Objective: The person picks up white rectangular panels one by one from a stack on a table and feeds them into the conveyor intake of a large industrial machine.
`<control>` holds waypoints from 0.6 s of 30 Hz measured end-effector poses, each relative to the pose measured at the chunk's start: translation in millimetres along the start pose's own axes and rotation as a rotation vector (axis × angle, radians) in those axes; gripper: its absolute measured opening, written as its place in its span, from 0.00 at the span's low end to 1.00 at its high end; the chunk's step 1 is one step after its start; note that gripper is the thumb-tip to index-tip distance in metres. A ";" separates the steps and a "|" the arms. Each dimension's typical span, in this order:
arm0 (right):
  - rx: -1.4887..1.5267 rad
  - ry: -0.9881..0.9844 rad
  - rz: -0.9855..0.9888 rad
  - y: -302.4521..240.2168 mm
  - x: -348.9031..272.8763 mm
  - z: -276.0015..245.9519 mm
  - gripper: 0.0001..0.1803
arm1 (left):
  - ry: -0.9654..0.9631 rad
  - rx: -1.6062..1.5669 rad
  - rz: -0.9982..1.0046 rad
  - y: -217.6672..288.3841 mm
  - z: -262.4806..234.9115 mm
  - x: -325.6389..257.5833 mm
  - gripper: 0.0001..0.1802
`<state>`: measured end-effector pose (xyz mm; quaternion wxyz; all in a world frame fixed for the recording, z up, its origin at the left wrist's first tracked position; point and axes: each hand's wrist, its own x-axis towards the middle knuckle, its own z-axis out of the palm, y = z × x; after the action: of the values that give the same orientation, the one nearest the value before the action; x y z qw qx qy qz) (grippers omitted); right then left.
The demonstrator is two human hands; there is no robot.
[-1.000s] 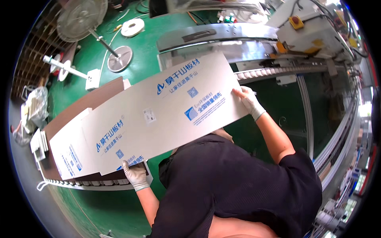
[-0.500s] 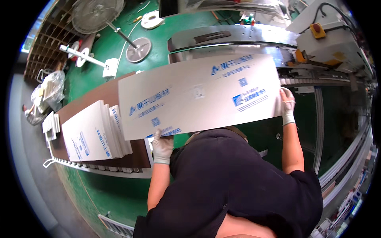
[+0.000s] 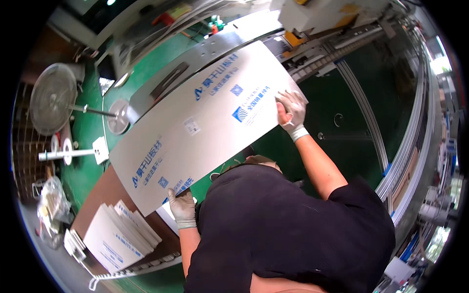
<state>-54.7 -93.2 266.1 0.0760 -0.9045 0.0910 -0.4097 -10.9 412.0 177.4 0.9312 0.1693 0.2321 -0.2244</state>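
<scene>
Large flat white carton sheet [image 3: 205, 127] with blue print, small white label [image 3: 192, 126] mid-sheet; stacked white sheets [image 3: 119, 234] lower left.

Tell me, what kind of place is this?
Probably a factory floor. A roller conveyor runs past a green floor, flat white cartons are stacked nearby, and gloved hands lift a big white flat carton.

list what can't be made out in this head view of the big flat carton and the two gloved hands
- Left hand: fingertips hidden behind the flat carton edge.
- Right hand: palm faces the carton, so its grip is unseen.
- Carton's underside: faces away from the camera.
- Stack of flat cartons: its count is too small and warped by the fisheye rim.
- Conveyor rollers: partly covered by the carton.
</scene>
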 end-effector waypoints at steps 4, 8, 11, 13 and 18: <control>0.051 0.055 -0.001 -1.9 9.9 -5.3 0.13 | 0.146 0.124 0.080 0.3 32.6 -12.2 0.23; 0.061 0.056 -0.035 -7.8 14.9 -9.6 0.14 | 0.163 0.099 0.000 9.5 44.2 -24.5 0.25; 0.147 0.093 -0.021 -3.4 10.0 -5.0 0.13 | 0.040 0.139 -0.137 22.0 34.5 -28.0 0.27; 0.107 0.115 -0.059 -0.3 7.5 -7.7 0.13 | -0.015 0.173 -0.213 29.6 27.1 -29.0 0.30; 0.035 0.064 -0.086 1.6 33.4 -43.1 0.15 | -0.108 0.236 -0.295 35.3 43.5 -50.3 0.33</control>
<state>-65.7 -105.1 318.2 0.0713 -0.8925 0.0470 -0.4429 -17.7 440.5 246.7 0.8731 0.2291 0.1760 -0.3928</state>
